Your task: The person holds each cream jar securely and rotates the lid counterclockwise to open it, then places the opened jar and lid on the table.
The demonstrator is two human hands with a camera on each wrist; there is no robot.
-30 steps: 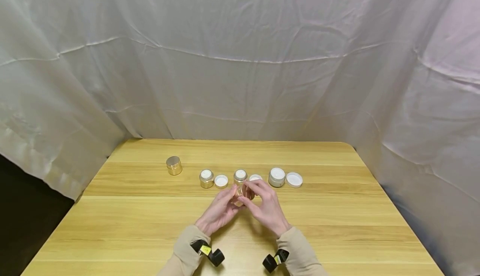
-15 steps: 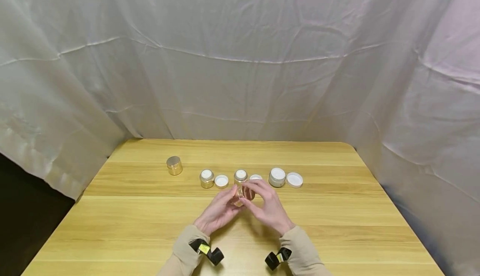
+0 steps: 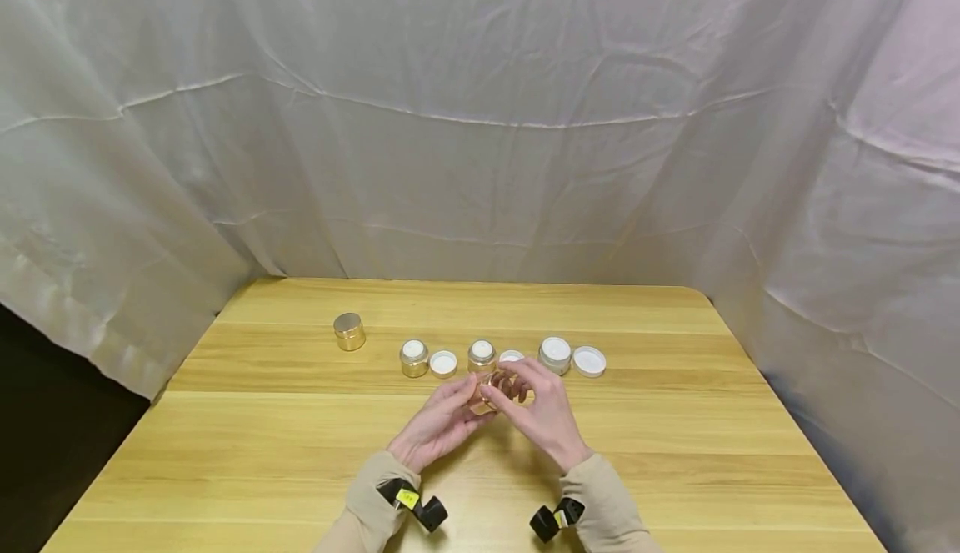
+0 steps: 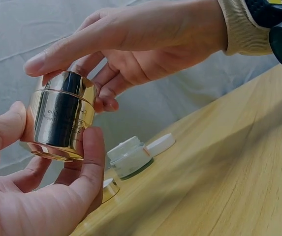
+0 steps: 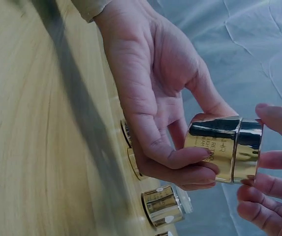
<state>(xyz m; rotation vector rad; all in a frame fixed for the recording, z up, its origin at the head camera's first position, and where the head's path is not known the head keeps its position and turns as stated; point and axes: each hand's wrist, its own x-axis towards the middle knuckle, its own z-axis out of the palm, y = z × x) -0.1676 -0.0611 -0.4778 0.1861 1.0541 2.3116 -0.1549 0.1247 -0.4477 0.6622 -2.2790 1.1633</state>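
**Left hand (image 3: 435, 432) cradles, right hand (image 3: 546, 411) pinches: one gold jar (image 4: 59, 125) held up in the air**

From where I stand, the right thumb and a finger grasp opposite sides of the jar's lid (image 4: 71, 82), only as far apart as its width. The left thumb and fingers wrap the printed body, leaving the base exposed. The jar is tilted, and the lid sits on it with a thin seam showing.

I take the step to be lid work; whether it is coming off or going on, I can't tell. The next move seems to call for a firm left hold and a twist from the right.

Take the held jar as the dial's centre, twelve pointing away from the person. At twelve stands an uncapped middle jar (image 3: 482, 357), its white cap (image 3: 511, 355) at one, partly hidden. A frosted jar (image 3: 555, 358) is at two, a round cap (image 3: 588, 361) just beyond. At ten there's another uncapped jar (image 3: 414, 359), a loose cap (image 3: 443, 363) beside it; farther out at ten, a closed gold jar (image 3: 349, 332). All rest on the wooden table (image 3: 262, 453).
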